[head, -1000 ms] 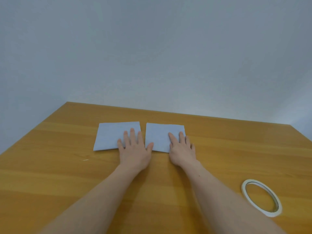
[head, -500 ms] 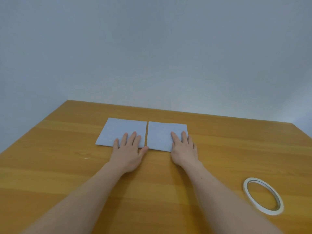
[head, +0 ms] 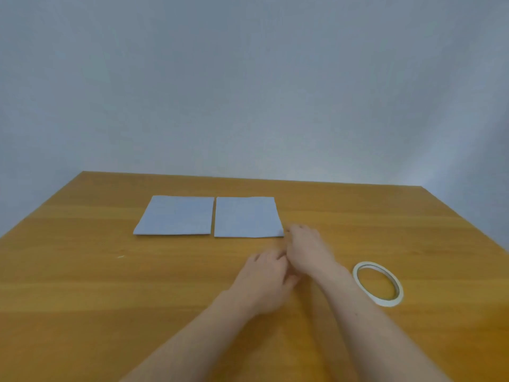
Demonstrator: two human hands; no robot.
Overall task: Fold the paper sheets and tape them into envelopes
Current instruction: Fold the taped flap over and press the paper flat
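Two folded paper sheets lie flat and side by side toward the far middle of a wooden counter [head: 82,285], the left sheet [head: 176,216] and the right sheet [head: 246,217] parted only by a thin gap, their near edges in line. The neat pairing suggests finished or nearly finished pieces set out of the way of the working area. Near the viewer, a person's two bare hands meet above the bare wood: the right hand [head: 308,250] sits just beside the right sheet's near right corner, possibly brushing it, while the left hand [head: 265,279] is tucked against it from the near side. Both hands are blurred; their fingers look curled and close together, but whether they hold anything cannot be told. One roll of tape [head: 378,283] lies flat on the counter to the right, near the right forearm, within easy reach, likely because taping is the step in hand. The count: two sheets, one roll, two hands. A tiny pale speck [head: 120,256] rests on the wood at left.
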